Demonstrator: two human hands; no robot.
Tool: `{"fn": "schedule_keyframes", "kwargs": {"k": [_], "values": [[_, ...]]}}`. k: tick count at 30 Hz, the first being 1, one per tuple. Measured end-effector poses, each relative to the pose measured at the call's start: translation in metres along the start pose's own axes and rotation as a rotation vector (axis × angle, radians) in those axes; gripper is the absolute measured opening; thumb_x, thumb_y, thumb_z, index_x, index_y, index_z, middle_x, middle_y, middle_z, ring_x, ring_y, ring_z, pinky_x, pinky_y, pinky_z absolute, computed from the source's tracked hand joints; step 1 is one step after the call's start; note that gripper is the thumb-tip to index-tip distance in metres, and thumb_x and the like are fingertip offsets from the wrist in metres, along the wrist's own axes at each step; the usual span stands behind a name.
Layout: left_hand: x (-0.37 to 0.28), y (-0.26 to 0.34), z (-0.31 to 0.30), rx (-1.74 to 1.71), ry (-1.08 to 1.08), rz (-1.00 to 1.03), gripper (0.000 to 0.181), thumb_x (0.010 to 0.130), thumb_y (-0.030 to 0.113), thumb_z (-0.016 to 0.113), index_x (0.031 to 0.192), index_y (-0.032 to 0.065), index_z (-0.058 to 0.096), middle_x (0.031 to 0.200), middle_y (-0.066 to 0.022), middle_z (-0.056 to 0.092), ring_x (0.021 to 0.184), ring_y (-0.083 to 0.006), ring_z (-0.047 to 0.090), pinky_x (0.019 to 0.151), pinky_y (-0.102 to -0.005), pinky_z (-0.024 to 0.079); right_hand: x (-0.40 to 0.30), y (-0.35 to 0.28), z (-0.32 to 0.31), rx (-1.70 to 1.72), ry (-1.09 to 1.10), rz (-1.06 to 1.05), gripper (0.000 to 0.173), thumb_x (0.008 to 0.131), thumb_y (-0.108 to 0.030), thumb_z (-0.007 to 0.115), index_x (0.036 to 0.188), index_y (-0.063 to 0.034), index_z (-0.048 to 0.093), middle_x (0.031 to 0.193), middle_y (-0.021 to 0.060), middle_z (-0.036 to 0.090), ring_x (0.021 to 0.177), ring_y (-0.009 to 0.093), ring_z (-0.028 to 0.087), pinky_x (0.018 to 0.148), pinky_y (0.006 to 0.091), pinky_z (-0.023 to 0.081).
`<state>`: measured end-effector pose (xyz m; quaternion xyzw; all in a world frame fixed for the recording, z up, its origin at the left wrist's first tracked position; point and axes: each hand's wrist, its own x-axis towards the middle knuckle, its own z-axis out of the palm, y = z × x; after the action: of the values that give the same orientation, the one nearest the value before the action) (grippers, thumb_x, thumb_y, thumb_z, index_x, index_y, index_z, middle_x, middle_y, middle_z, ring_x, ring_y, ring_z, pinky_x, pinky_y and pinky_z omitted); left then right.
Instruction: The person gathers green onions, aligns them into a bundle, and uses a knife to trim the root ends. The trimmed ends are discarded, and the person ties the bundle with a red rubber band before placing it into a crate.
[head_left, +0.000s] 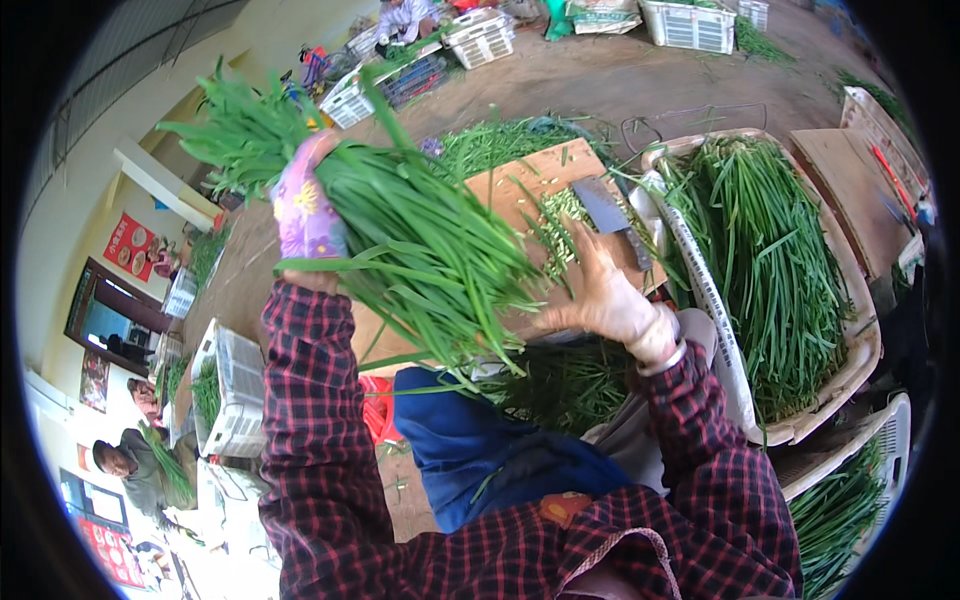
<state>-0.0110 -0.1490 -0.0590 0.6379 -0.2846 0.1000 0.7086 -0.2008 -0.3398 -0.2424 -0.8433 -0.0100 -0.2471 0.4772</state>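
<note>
My left hand (306, 206), in a purple floral glove, grips a large bunch of long green leaves, apparently garlic chives (427, 232). The bunch is tilted, leafy tips at upper left and cut ends towards my right hand. My right hand (611, 300) has its fingers spread close to those ends and holds nothing; whether it touches them I cannot tell. Beneath is a wooden cutting board (544, 161), partly hidden by the leaves. Short chopped stem pieces (562, 210) lie on it, beside a cleaver (600, 202) with a dark handle.
At my right stands a pale plastic crate (866, 337) packed with chives (780, 262). Another crate (896, 435) is below it. Loose greens (495, 146) lie behind the board. A white crate (236, 397) stands left. Co-workers sit at far left (146, 472) and at the back (405, 22).
</note>
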Motion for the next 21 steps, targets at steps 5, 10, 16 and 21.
{"fn": "schedule_keyframes", "kwargs": {"k": [5, 10, 16, 21], "values": [[-0.025, -0.03, 0.02, -0.349, -0.062, -0.297, 0.019, 0.082, 0.016, 0.062, 0.095, 0.0013, 0.065, 0.083, -0.0082, 0.065, 0.074, -0.018, 0.064, 0.071, -0.0316, 0.053, 0.069, -0.005, 0.034, 0.306, -0.124, -0.08, 0.126, 0.056, -0.034, 0.088, 0.145, 0.0023, 0.007, 0.149, 0.0204, 0.016, 0.138, 0.029, 0.016, 0.112, 0.035, 0.017], [-0.033, -0.049, 0.023, 0.766, -0.368, 0.503, 0.029, 0.092, 0.015, 0.044, 0.116, 0.0059, 0.057, 0.114, -0.0085, 0.06, 0.101, -0.0219, 0.059, 0.089, -0.0366, 0.044, 0.098, -0.077, 0.031, 0.143, -0.003, -0.275, 0.119, 0.047, -0.015, 0.09, 0.138, 0.0081, 0.016, 0.128, 0.0187, 0.042, 0.119, 0.026, 0.043, 0.103, 0.0361, 0.036], [-0.048, -0.068, 0.038, 1.123, -0.238, 0.461, 0.038, 0.093, 0.03, 0.03, 0.119, 0.012, 0.052, 0.12, -0.0097, 0.058, 0.108, -0.0265, 0.055, 0.096, -0.0402, 0.037, 0.108, -0.056, 0.103, 1.055, 0.091, 0.073, 0.081, 0.071, -0.037, 0.069, 0.137, -0.0067, 0.032, 0.131, 0.0093, 0.045, 0.117, 0.022, 0.047, 0.101, 0.0389, 0.04], [-0.043, -0.069, 0.062, 0.553, -0.28, 0.208, 0.026, 0.092, 0.027, 0.043, 0.108, 0.011, 0.056, 0.096, -0.0073, 0.064, 0.095, -0.0283, 0.058, 0.083, -0.0439, 0.045, 0.132, -0.028, 0.09, 1.257, 0.19, 0.134, 0.062, 0.088, -0.053, 0.051, 0.131, -0.0093, 0.043, 0.127, 0.0062, 0.051, 0.113, 0.021, 0.051, 0.097, 0.0389, 0.042]]}}
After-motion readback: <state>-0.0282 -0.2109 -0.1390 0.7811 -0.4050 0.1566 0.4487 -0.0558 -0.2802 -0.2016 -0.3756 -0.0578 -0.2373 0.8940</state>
